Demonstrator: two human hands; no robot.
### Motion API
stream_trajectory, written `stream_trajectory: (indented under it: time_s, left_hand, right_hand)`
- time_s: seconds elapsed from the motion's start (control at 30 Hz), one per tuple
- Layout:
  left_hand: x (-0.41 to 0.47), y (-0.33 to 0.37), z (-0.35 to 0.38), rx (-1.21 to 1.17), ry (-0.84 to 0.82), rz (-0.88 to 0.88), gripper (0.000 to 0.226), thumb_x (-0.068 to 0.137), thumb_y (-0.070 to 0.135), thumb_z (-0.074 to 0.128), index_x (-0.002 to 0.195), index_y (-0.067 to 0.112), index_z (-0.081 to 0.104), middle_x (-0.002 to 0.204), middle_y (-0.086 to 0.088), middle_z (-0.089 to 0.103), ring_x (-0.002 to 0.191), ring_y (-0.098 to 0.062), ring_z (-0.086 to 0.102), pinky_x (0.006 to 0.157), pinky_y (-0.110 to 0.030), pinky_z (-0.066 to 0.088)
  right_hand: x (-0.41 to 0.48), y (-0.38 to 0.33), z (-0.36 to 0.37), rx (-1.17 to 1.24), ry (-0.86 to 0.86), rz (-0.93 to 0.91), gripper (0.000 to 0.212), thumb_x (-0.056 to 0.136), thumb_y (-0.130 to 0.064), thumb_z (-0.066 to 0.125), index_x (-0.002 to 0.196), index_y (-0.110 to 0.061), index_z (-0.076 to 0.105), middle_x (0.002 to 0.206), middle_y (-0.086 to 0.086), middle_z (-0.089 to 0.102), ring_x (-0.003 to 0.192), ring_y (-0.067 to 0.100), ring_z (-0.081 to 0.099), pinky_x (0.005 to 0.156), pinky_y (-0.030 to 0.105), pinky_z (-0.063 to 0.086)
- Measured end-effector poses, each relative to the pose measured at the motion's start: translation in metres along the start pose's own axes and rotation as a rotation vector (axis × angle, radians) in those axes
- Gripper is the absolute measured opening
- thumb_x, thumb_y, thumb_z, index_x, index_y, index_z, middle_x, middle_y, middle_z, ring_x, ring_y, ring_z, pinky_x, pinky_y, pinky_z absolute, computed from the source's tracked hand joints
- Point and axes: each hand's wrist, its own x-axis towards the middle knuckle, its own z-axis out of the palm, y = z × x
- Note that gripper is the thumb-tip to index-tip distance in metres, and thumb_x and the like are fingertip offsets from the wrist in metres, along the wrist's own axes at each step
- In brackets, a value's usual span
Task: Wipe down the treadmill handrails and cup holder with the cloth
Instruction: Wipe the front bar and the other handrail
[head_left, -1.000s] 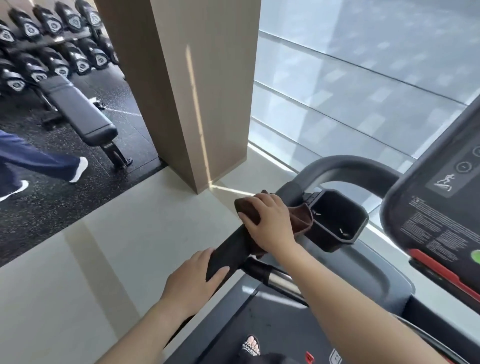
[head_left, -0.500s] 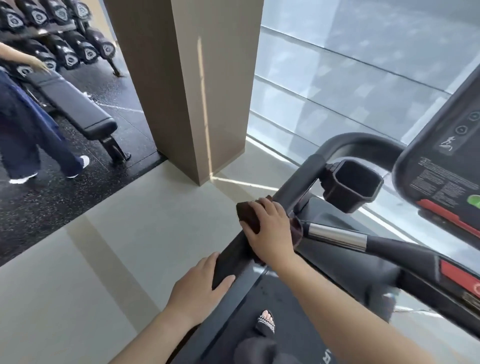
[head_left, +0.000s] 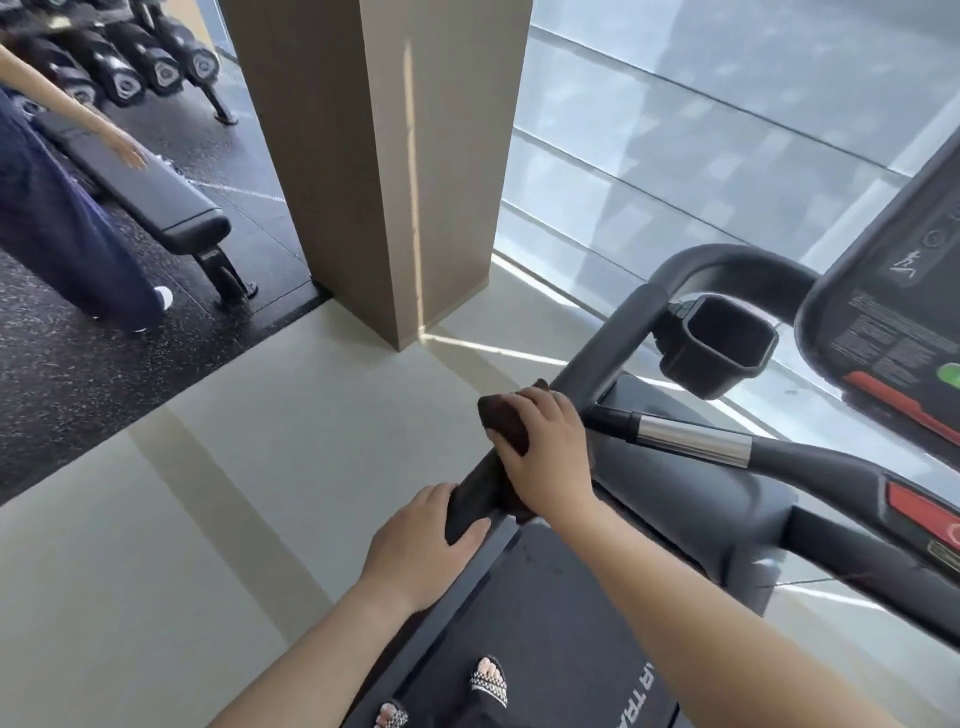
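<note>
The dark grey left handrail (head_left: 613, 338) of the treadmill runs from its near end up to a bend by the console. My right hand (head_left: 550, 452) presses a dark brown cloth (head_left: 506, 423) around the rail, a short way below the bend. My left hand (head_left: 423, 545) grips the rail's near end, just behind the cloth. The black cup holder (head_left: 719, 345) hangs off the rail beyond my right hand and looks empty. A second bar with a silver sleeve (head_left: 693, 441) branches off to the right.
The console (head_left: 893, 312) rises at the right edge. A tan pillar (head_left: 384, 156) stands ahead, with a window wall behind. At the left, a person in blue trousers (head_left: 62, 234) leans over a black weight bench (head_left: 156, 197) near a dumbbell rack (head_left: 130, 62). My sandalled feet (head_left: 488, 680) are on the belt.
My right hand has slid the cloth down the handrail, away from the cup holder and towards my left hand. The person at the left has walked up to the bench.
</note>
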Motion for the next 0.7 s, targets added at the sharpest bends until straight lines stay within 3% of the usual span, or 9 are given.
stream_trajectory:
  time_s: [0.1, 0.3, 0.43, 0.53, 0.7]
  left_hand:
    - [0.0, 0.001, -0.001, 0.021, 0.002, -0.01, 0.051, 0.078, 0.067, 0.036, 0.114, 0.032, 0.047, 0.104, 0.014, 0.055, 0.082, -0.006, 0.055, 0.064, -0.02, 0.042]
    - [-0.018, -0.001, -0.003, 0.072, 0.051, -0.086, 0.056, 0.081, 0.067, 0.038, 0.124, 0.032, 0.045, 0.122, 0.016, 0.054, 0.104, -0.007, 0.054, 0.078, -0.023, 0.042]
    - [-0.05, -0.018, -0.002, 0.023, 0.153, -0.136, 0.051, 0.08, 0.067, 0.038, 0.12, 0.037, 0.048, 0.117, 0.022, 0.056, 0.098, 0.001, 0.052, 0.077, -0.02, 0.041]
    - [-0.053, -0.018, 0.0, 0.028, 0.184, -0.128, 0.05, 0.082, 0.063, 0.039, 0.121, 0.033, 0.049, 0.116, 0.02, 0.056, 0.098, -0.001, 0.053, 0.08, -0.021, 0.042]
    - [-0.051, -0.014, 0.001, 0.053, 0.169, -0.115, 0.05, 0.086, 0.059, 0.037, 0.125, 0.029, 0.047, 0.12, 0.015, 0.056, 0.102, -0.006, 0.055, 0.083, -0.022, 0.045]
  right_hand:
    - [0.007, 0.008, -0.003, 0.027, 0.001, -0.065, 0.037, 0.083, -0.033, 0.067, 0.116, -0.016, 0.063, 0.114, 0.003, 0.063, 0.109, 0.027, 0.052, 0.096, 0.04, 0.041]
    - [0.034, 0.006, -0.009, -0.063, -0.068, 0.083, 0.035, 0.087, -0.035, 0.061, 0.117, -0.017, 0.06, 0.119, 0.006, 0.061, 0.113, 0.03, 0.047, 0.098, 0.043, 0.037]
    - [-0.022, -0.018, 0.008, 0.041, -0.021, -0.058, 0.035, 0.083, -0.033, 0.067, 0.114, -0.017, 0.063, 0.112, 0.003, 0.064, 0.11, 0.03, 0.051, 0.093, 0.046, 0.042]
    - [-0.019, -0.018, 0.013, 0.036, -0.026, -0.089, 0.034, 0.084, -0.035, 0.066, 0.114, -0.018, 0.063, 0.111, 0.004, 0.064, 0.11, 0.03, 0.052, 0.095, 0.047, 0.041]
    - [0.012, -0.02, 0.009, -0.06, -0.101, 0.072, 0.036, 0.089, -0.04, 0.056, 0.121, -0.024, 0.057, 0.122, 0.003, 0.058, 0.119, 0.029, 0.044, 0.098, 0.045, 0.033]
